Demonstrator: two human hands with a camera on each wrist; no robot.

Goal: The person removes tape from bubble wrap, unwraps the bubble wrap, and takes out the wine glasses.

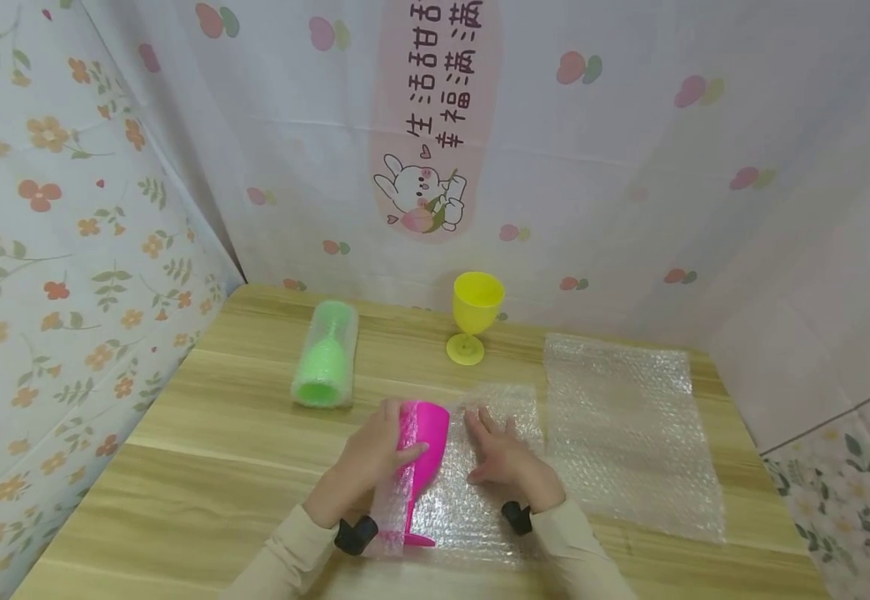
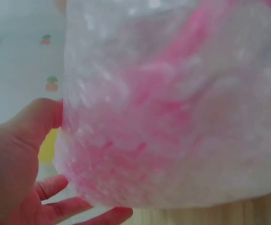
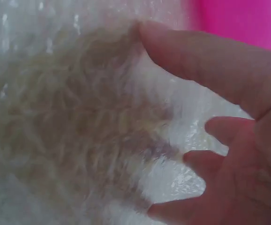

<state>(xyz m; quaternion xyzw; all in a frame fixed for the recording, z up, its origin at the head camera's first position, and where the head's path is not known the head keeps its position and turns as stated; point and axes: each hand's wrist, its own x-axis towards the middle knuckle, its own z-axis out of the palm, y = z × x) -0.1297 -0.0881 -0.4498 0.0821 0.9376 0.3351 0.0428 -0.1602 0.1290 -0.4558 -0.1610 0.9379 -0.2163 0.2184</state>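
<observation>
wooden table is lying beneath both hands. left hand is gripping the pink cup, partly under a flap of bubble wrap; right hand, fingers spread, is resting on that wrap beside the cup. careful wrapping is probably calling for snug, even tension. second sheet is lying to their right; ahead, wrapped green cup and yellow cup are sitting.

The left fingers hold bubble wrap, a pink goblet showing blurrily through it.
</observation>
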